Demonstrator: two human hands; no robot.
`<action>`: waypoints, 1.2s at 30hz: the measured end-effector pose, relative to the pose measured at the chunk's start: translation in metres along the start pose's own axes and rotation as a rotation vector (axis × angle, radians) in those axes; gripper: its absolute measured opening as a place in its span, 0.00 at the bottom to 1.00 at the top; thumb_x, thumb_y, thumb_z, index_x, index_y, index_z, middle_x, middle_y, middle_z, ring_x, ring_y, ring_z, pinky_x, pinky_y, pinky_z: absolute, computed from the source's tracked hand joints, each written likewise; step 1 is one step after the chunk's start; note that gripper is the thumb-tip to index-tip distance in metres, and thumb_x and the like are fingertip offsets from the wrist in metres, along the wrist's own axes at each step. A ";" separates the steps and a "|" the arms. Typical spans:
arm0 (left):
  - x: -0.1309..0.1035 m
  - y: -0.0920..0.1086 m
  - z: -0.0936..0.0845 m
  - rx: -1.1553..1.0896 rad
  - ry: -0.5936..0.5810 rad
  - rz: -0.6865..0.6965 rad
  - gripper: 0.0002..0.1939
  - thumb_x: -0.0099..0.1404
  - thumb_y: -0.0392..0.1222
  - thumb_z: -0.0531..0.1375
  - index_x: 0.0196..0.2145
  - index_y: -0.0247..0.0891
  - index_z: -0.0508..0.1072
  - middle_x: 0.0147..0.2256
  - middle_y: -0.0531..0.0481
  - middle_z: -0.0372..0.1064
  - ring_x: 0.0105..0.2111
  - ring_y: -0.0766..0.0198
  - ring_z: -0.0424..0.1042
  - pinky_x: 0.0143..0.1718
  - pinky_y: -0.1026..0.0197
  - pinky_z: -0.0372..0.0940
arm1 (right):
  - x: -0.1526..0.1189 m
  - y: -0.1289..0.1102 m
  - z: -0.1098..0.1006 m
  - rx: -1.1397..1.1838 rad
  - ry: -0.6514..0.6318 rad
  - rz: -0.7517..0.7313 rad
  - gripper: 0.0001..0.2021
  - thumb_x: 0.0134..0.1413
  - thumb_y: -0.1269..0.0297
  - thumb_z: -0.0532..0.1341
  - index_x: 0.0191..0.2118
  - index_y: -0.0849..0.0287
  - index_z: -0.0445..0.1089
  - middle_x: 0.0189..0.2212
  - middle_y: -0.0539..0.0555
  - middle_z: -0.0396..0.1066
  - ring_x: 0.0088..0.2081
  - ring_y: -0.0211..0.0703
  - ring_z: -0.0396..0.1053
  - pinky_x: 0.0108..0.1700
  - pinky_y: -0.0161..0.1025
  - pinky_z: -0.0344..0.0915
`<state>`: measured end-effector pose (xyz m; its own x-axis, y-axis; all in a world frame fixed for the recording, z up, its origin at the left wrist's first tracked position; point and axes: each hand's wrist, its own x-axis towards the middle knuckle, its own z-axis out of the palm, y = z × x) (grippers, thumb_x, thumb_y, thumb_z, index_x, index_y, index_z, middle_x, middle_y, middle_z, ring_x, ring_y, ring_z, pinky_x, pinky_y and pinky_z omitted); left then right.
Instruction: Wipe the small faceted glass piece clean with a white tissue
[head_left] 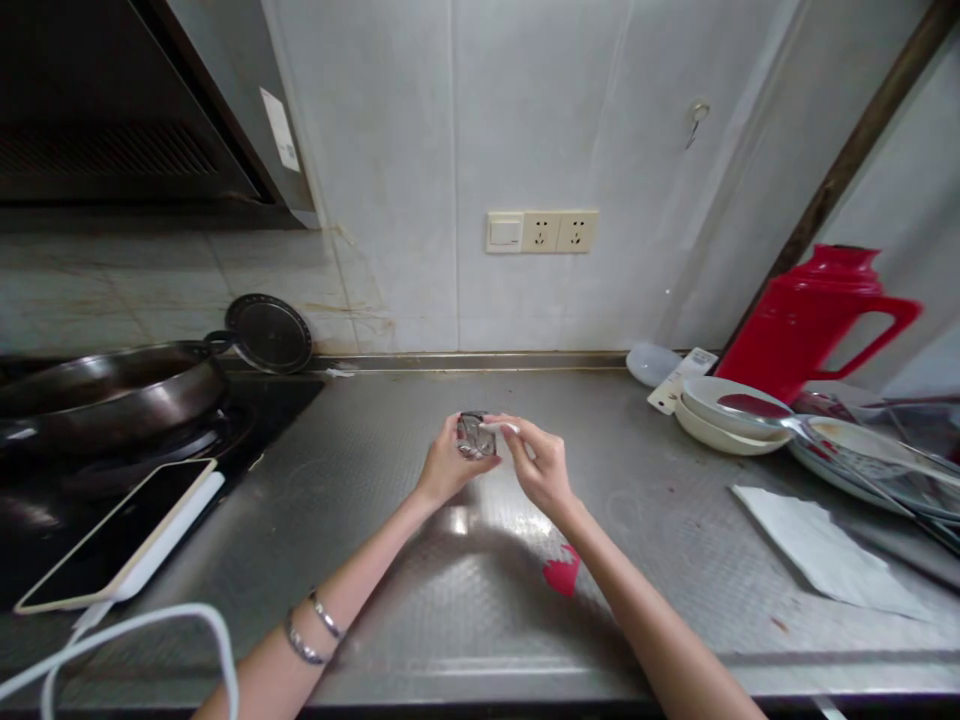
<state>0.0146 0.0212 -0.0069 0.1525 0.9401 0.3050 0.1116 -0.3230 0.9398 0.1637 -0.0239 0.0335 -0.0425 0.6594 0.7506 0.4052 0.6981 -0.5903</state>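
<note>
While the left hand (441, 468) has its fingers curled round a small clear container (477, 441) mid-worktop (367, 430), the right hand (544, 463), at its three o'clock, pinches a white scrap (512, 428) beside it; a light, steady hold should suit both. Fingers mask the container's sides, the scrap's material is unclear, and at five o'clock the right forearm may cover part of a red piece (561, 573).

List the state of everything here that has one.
Clear glass: gripped by the left hand
White scrap: pinched by the right hand, at the glass
Metal pan: uncovered, on the cooktop
Phone: screen dark
Wall sockets: nothing plugged in
Red thermos: standing
White bowls: stacked
Red scrap: ragged, lying on the counter
White paper sheet: lying flat
Black disc: propped on edge
</note>
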 end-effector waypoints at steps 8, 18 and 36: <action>-0.009 0.020 0.005 -0.142 -0.145 -0.048 0.39 0.40 0.45 0.72 0.48 0.35 0.60 0.37 0.46 0.70 0.28 0.64 0.73 0.28 0.63 0.68 | 0.006 0.011 0.004 0.090 0.038 0.243 0.15 0.60 0.57 0.53 0.42 0.55 0.75 0.41 0.54 0.76 0.42 0.48 0.73 0.42 0.41 0.68; -0.006 0.018 0.004 -0.209 -0.111 -0.154 0.37 0.43 0.49 0.70 0.47 0.35 0.60 0.29 0.53 0.69 0.19 0.67 0.70 0.19 0.65 0.66 | -0.001 0.006 0.001 0.055 -0.029 -0.027 0.13 0.60 0.63 0.53 0.41 0.53 0.75 0.44 0.54 0.75 0.47 0.47 0.71 0.51 0.44 0.67; -0.010 0.023 0.008 -0.175 -0.137 -0.254 0.32 0.46 0.51 0.69 0.45 0.34 0.64 0.26 0.54 0.69 0.16 0.70 0.67 0.17 0.67 0.65 | 0.000 0.010 0.005 0.098 -0.212 -0.118 0.14 0.61 0.63 0.53 0.46 0.52 0.74 0.48 0.55 0.72 0.53 0.46 0.66 0.57 0.49 0.61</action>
<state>0.0232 0.0034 0.0108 0.2730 0.9610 0.0451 -0.0057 -0.0452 0.9990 0.1636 -0.0152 0.0261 -0.2786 0.6083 0.7432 0.2966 0.7905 -0.5359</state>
